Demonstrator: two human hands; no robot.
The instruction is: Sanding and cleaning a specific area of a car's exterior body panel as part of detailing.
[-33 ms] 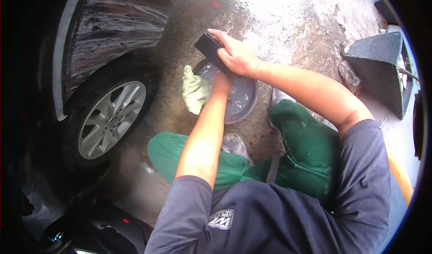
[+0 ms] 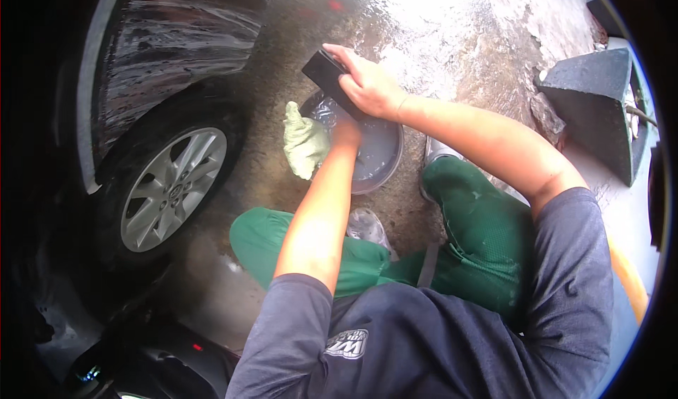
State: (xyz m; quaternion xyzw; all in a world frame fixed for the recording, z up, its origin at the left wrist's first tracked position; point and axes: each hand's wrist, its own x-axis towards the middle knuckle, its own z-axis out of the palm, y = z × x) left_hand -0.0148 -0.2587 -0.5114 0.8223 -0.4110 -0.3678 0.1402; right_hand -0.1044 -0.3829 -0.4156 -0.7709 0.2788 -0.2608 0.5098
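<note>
My right hand is closed around a black, flat-sided rectangular object, holding it tilted over a round grey basin. What kind of object it is, I cannot make out. My left hand reaches into the basin below the black object. Cloudy water with some bubbles fills the basin, and the left fingers are hidden. A pale green cloth hangs over the basin's left rim, next to my left wrist.
A car wheel with silver spokes stands at the left, under a wet dark car panel. At the right sits a dark, angular block-like object. A yellow hose-like strip runs along the right edge. The concrete floor is wet.
</note>
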